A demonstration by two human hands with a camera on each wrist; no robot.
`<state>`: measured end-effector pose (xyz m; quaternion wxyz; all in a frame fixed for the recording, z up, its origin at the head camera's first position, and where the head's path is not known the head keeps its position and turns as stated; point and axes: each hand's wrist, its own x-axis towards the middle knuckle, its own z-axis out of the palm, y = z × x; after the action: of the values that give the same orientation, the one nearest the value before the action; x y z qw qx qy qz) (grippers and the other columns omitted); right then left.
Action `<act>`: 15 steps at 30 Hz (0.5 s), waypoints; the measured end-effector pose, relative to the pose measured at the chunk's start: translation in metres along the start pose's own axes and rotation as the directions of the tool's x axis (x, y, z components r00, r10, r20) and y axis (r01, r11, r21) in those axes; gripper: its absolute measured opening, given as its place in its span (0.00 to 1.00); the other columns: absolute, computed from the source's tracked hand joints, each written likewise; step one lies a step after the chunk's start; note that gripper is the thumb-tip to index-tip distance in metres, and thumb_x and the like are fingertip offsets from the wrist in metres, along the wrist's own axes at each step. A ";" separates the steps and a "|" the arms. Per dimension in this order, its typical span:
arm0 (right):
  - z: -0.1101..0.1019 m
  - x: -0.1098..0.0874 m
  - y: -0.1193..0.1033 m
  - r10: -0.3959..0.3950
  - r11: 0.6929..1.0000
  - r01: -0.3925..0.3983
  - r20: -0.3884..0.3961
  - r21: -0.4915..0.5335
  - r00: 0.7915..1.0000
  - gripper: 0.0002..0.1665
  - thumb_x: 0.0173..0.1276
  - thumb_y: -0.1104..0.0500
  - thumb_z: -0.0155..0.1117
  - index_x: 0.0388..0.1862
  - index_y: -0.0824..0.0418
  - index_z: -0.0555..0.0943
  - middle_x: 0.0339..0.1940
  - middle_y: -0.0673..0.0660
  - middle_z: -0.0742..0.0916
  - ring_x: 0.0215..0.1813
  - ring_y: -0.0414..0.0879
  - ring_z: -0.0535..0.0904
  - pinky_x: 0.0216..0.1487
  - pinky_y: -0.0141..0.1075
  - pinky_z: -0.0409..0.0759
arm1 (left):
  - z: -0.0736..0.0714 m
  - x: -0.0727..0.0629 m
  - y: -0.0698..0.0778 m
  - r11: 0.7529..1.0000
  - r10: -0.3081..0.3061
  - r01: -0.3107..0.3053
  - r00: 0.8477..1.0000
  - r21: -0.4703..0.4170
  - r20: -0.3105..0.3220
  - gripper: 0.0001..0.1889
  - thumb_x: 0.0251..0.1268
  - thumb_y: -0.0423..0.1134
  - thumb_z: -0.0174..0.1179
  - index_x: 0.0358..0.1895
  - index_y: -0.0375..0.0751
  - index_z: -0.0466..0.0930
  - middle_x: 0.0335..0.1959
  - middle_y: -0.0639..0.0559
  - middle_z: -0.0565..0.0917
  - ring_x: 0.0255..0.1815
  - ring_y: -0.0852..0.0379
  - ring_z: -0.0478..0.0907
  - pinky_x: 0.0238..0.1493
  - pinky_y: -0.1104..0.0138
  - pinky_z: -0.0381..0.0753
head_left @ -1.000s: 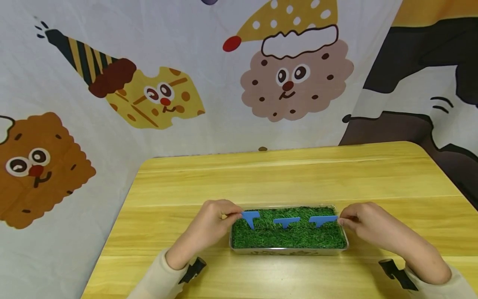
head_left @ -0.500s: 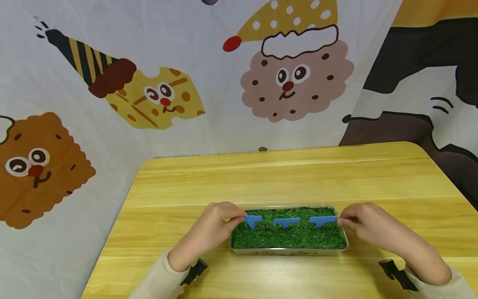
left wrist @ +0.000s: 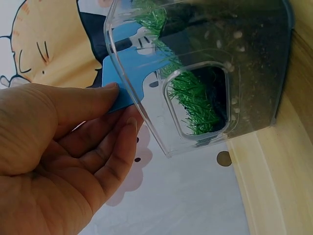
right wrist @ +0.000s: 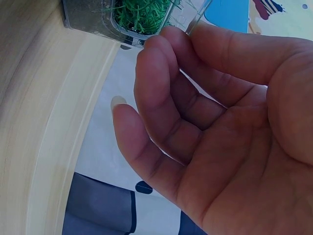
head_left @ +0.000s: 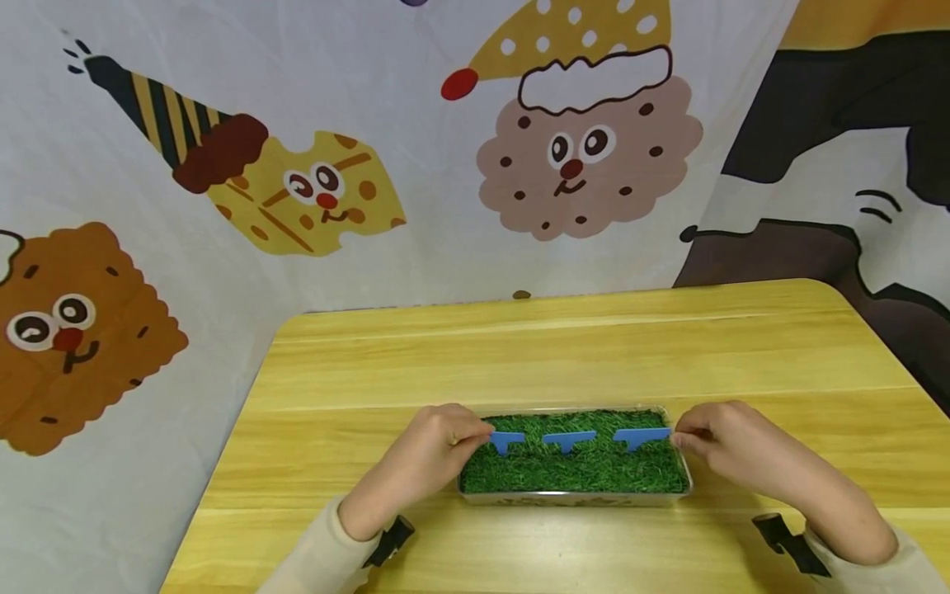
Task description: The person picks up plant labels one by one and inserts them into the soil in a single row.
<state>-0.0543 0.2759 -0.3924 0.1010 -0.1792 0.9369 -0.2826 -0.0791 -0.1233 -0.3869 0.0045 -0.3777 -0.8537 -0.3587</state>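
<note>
A clear plastic box (head_left: 576,498) filled with green artificial grass (head_left: 575,474) sits on the table. Three blue T-shaped plastic tags stand in the grass: the left tag (head_left: 508,440), the middle tag (head_left: 570,441) and the right tag (head_left: 640,437). My left hand (head_left: 426,454) pinches the outer end of the left tag between thumb and fingers, at the box's left end; its stem reaches the grass. At the opposite end, my right hand (head_left: 731,445) pinches the box's clear rim with thumb and index finger, close beside the right tag. Its other fingers are loosely bent.
The wooden table (head_left: 549,355) extends behind and around the box. Behind it hangs a white cloth (head_left: 438,165) with cartoon biscuit prints. Black straps with small devices are on both wrists, at the cream sleeves.
My left hand has moved slightly right and down with the left tag, whose stem has sunk deeper into the grass. The right hand has stayed in place.
</note>
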 end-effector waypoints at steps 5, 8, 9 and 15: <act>0.001 0.000 0.001 0.010 1.000 -0.010 0.009 0.008 1.000 0.08 0.73 0.66 0.67 0.38 0.55 0.89 0.26 0.43 0.83 0.24 0.35 0.69 0.26 0.33 0.69 | 0.000 0.000 -0.002 1.000 -0.012 0.012 1.000 0.002 0.022 0.11 0.64 0.21 0.69 0.47 0.31 0.91 0.41 0.43 0.91 0.43 0.52 0.89 0.47 0.74 0.84; 0.001 0.000 0.000 0.009 1.000 -0.009 0.009 0.006 1.000 0.09 0.74 0.66 0.67 0.37 0.54 0.88 0.25 0.43 0.82 0.23 0.35 0.68 0.26 0.33 0.69 | 0.000 -0.001 -0.003 1.000 -0.010 0.010 1.000 0.007 0.029 0.11 0.64 0.20 0.68 0.48 0.30 0.90 0.41 0.43 0.91 0.44 0.51 0.89 0.47 0.74 0.84; 0.001 0.001 0.000 0.007 1.000 -0.007 0.008 0.006 1.000 0.09 0.74 0.66 0.67 0.37 0.54 0.88 0.25 0.43 0.82 0.23 0.35 0.68 0.26 0.33 0.69 | 0.001 0.000 -0.004 1.000 0.000 0.000 1.000 0.006 0.027 0.11 0.64 0.20 0.68 0.48 0.30 0.90 0.41 0.42 0.91 0.43 0.51 0.89 0.47 0.74 0.84; 0.000 0.001 0.000 0.015 1.000 -0.015 0.012 0.006 1.000 0.08 0.74 0.66 0.67 0.38 0.54 0.89 0.26 0.44 0.82 0.24 0.35 0.68 0.26 0.34 0.69 | 0.003 0.001 -0.004 1.000 0.027 -0.027 1.000 -0.004 0.010 0.11 0.65 0.21 0.68 0.48 0.30 0.91 0.39 0.44 0.91 0.41 0.54 0.88 0.45 0.74 0.84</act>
<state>-0.0548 0.2756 -0.3928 0.1092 -0.1734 0.9367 -0.2838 -0.0817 -0.1232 -0.3915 0.0045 -0.3909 -0.8477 -0.3584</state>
